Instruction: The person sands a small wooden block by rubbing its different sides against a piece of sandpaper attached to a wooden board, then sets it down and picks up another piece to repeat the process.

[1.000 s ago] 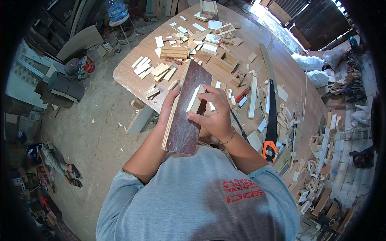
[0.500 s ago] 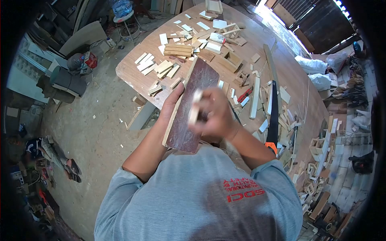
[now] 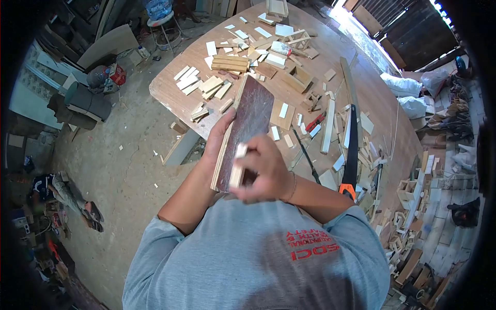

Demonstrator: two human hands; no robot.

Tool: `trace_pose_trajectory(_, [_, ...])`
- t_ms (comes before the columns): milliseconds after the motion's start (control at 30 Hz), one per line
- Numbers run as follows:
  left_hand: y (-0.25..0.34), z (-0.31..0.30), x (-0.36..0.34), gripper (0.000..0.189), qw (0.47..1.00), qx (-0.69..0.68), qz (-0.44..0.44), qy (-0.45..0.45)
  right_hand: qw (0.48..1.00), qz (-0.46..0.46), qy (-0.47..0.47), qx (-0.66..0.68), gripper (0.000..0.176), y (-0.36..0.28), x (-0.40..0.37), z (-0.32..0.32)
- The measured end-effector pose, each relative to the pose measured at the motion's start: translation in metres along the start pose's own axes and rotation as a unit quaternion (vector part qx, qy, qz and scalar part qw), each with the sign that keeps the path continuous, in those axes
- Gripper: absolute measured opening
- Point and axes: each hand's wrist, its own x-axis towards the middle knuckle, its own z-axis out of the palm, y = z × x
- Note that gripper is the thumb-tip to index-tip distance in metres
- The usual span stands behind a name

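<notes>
My left hand (image 3: 218, 135) grips a long plywood board (image 3: 253, 109) by its left edge, holding it tilted in front of my chest. The board's face is dark reddish-brown and scratched, with pale layers along its edge. My right hand (image 3: 266, 168) is closed around a small pale wooden block (image 3: 237, 172), which lies against the lower part of the board's face. Motion blurs the block and fingers slightly, and part of the block is hidden by the hand.
Many pale wood offcuts (image 3: 230, 63) lie on the brown table (image 3: 175, 98). A handsaw (image 3: 352, 150) with an orange-and-black handle, a small open wooden box (image 3: 297, 78) and a long strip (image 3: 328, 126) are at right. A person (image 3: 64, 196) is on the floor at far left.
My right hand has moved down and left along the board with the block. The board has shifted slightly left, with my left hand still on its edge.
</notes>
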Motion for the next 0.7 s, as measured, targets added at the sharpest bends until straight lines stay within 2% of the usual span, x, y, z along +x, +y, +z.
trace_pose_trajectory(67, [-0.001,0.006,-0.001,0.056,0.993,0.077,0.026,0.082,0.997,-0.036,-0.07,-0.016,0.054,0.0,-0.002,-0.004])
trace_pose_trajectory(100, [0.004,-0.006,0.0,0.056,0.997,0.072,0.01,0.039,1.0,-0.023,0.003,-0.02,0.052,0.023,0.008,-0.005])
trace_pose_trajectory(133, [0.002,-0.004,-0.001,0.056,0.997,0.07,0.01,0.038,0.995,0.066,0.069,-0.034,0.05,0.051,0.008,-0.004])
trace_pose_trajectory(200, [-0.003,0.01,-0.001,0.053,0.984,0.131,0.038,0.116,0.995,0.063,0.062,-0.056,0.049,0.041,0.009,0.001])
trace_pose_trajectory(233, [-0.007,0.018,0.0,0.053,0.978,0.147,0.067,0.13,0.999,0.034,0.006,-0.012,0.048,0.015,0.008,0.001])
trace_pose_trajectory(267, [-0.005,0.015,-0.001,0.052,0.983,0.098,0.055,0.146,0.998,0.009,-0.051,0.032,0.047,-0.012,0.007,0.0])
trace_pose_trajectory(300, [-0.007,0.018,-0.005,0.05,0.983,0.101,0.045,0.148,0.997,-0.04,-0.054,0.042,0.046,-0.017,0.007,0.002])
trace_pose_trajectory(333, [-0.009,0.02,-0.008,0.049,0.983,0.104,0.034,0.149,0.997,-0.035,-0.054,0.044,0.046,-0.009,0.008,0.002])
trace_pose_trajectory(433, [-0.005,0.007,-0.006,0.047,0.976,0.153,0.021,0.155,0.996,0.089,0.004,-0.033,0.052,0.049,0.022,-0.007])
trace_pose_trajectory(467, [-0.006,0.008,-0.006,0.047,0.976,0.153,0.022,0.154,0.996,0.087,0.003,-0.034,0.052,0.046,0.014,-0.008])
trace_pose_trajectory(567, [-0.011,0.027,-0.008,0.047,0.971,0.127,0.068,0.189,0.996,-0.025,-0.073,0.048,0.053,-0.011,0.011,-0.003])
trace_pose_trajectory(600, [-0.009,0.023,-0.008,0.047,0.971,0.126,0.066,0.191,0.996,-0.021,-0.073,0.049,0.053,-0.005,0.012,-0.004])
trace_pose_trajectory(667, [-0.001,0.014,-0.008,0.046,0.97,0.172,0.045,0.163,0.998,0.017,-0.059,-0.016,0.053,0.027,0.019,-0.012])
trace_pose_trajectory(700, [-0.007,0.023,-0.008,0.045,0.973,0.145,0.055,0.172,0.996,0.087,-0.021,-0.023,0.051,0.035,0.027,-0.01])
